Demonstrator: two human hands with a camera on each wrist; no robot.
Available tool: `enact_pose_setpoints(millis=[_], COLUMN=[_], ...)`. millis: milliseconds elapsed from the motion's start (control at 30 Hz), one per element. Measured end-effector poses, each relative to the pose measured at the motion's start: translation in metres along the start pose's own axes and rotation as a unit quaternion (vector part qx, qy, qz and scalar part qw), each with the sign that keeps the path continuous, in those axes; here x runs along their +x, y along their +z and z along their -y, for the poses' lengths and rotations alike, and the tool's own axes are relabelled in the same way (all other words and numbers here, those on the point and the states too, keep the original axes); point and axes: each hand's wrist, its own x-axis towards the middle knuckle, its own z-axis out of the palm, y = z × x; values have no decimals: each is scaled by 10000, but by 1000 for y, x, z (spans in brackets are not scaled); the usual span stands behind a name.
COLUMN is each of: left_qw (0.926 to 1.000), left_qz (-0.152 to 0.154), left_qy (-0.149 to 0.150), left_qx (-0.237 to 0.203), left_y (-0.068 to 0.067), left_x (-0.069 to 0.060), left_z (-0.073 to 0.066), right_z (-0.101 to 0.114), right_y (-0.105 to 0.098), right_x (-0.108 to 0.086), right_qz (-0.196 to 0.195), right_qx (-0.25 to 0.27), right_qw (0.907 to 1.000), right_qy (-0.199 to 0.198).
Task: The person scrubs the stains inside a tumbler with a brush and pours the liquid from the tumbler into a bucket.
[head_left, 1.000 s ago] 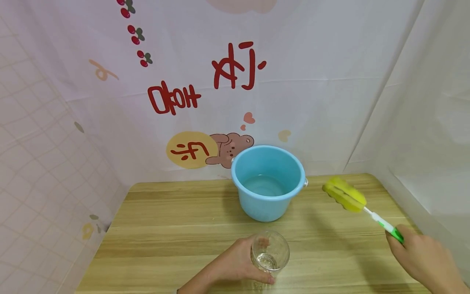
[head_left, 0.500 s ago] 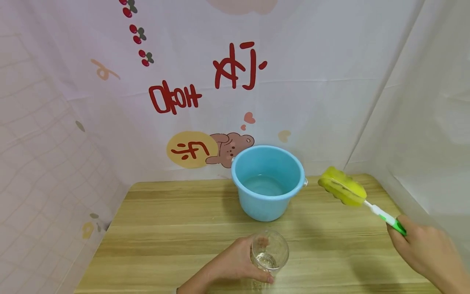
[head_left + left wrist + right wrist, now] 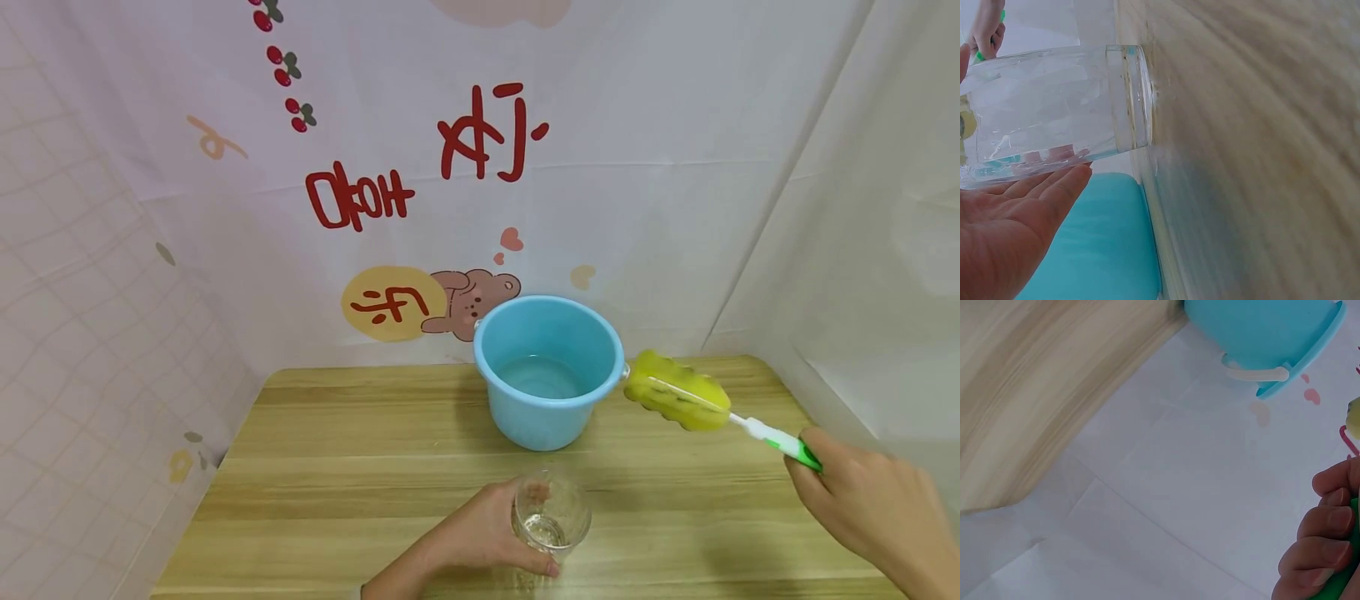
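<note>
Table (image 3: 337, 467): spanned the lower frame. Bucket (image 3: 536, 425): stood at centre, some water (image 3: 536, 379) inside. Brush (image 3: 678, 392): right of centre, had just swung left, close beside the bucket, which I judged made the water handier; right hand (image 3: 862, 492) curled firmly round it. Glass (image 3: 558, 521): upright, lower centre, fingers of the left hand (image 3: 491, 533) wrapped round it.

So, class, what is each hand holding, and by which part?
Left hand: the clear cup, round its side. Right hand: the yellow sponge brush, by its green handle end.
</note>
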Motion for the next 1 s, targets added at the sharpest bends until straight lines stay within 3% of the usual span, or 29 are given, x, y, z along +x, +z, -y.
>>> enact_pose_setpoints(millis=[533, 1000], left_qw=[10000, 9999], left_qz=[-1, -33], left_qy=[-60, 81], left_qx=[-18, -107], left_y=[-1, 1], left_x=[0, 0], left_z=[-1, 0], right_z=[21, 38], right_y=[-9, -16], right_x=[21, 37], right_qz=[-398, -436], right_qx=[-266, -373], right_qw=[9961, 9873], right_qy=[-736, -1481])
